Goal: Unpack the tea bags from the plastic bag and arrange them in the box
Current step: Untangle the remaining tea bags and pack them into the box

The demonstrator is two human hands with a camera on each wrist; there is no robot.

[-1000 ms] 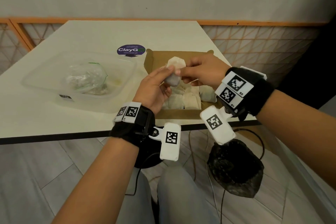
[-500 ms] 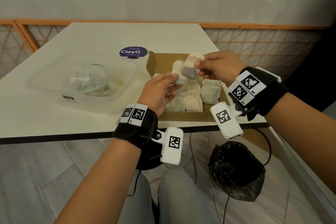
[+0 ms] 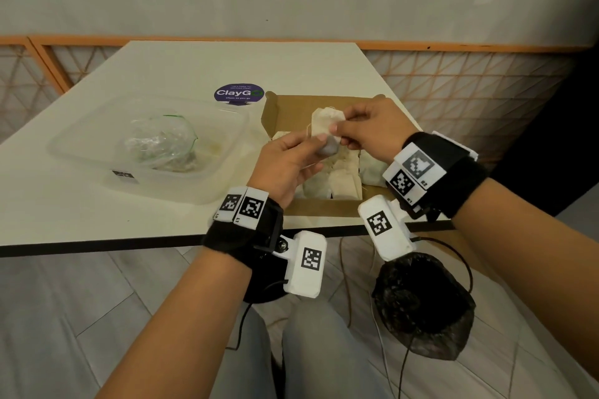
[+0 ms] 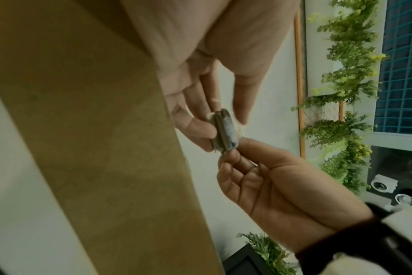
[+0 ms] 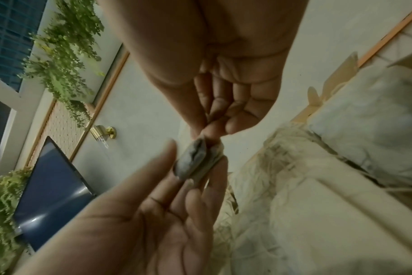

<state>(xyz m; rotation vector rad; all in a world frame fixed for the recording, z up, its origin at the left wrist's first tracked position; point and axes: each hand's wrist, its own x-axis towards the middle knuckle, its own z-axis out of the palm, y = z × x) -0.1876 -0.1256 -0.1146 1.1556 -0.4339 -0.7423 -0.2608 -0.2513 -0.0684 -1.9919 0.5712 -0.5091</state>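
Right now both hands meet above the open cardboard box (image 3: 327, 210), sharing a pair of tea bags (image 3: 325, 134) pressed flat together — the wrist views show two pouches edge-on, side by side. From seven o'clock the left hand (image 3: 287, 165) reaches up, palm turned inward, thumb and fingertips pinching the lower end of the pair. From three o'clock the right hand (image 3: 369, 129) comes in, its fingers curled and nipping the upper edge. More tea bags lie packed in the box beneath. Well apart at nine o'clock on the table (image 3: 162, 68), the crumpled plastic bag (image 3: 162, 142) sits inside a clear tub (image 3: 207, 191) — its contents are too blurred to make out.
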